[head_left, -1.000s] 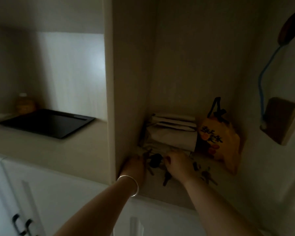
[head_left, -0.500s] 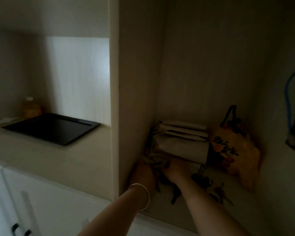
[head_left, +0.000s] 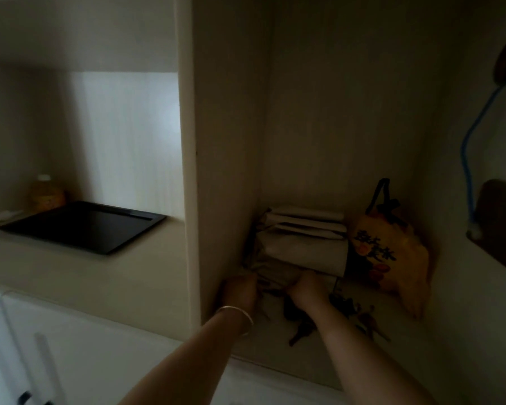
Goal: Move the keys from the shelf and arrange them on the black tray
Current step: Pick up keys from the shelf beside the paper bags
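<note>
The scene is dim. A dark bunch of keys (head_left: 297, 321) lies on the shelf floor (head_left: 313, 355) in the right niche, and more keys (head_left: 362, 315) lie to its right. My right hand (head_left: 307, 289) is curled down over the dark bunch, with keys sticking out below it. My left hand (head_left: 240, 290), a bangle on its wrist, is curled just left of it against the niche's left wall; what it holds is hidden. The black tray (head_left: 82, 226) sits on the counter in the left niche, with nothing visible on it.
Folded pale bags (head_left: 304, 244) are stacked right behind my hands, with an orange printed bag (head_left: 392, 252) to their right. A divider panel (head_left: 187, 171) separates the niches. A bottle (head_left: 46, 194) stands behind the tray. A blue cord (head_left: 468, 159) hangs on the right wall.
Both hands have slid further back on the shelf, up against the folded bags, and closed more tightly over the dark keys. The view has shifted slightly.
</note>
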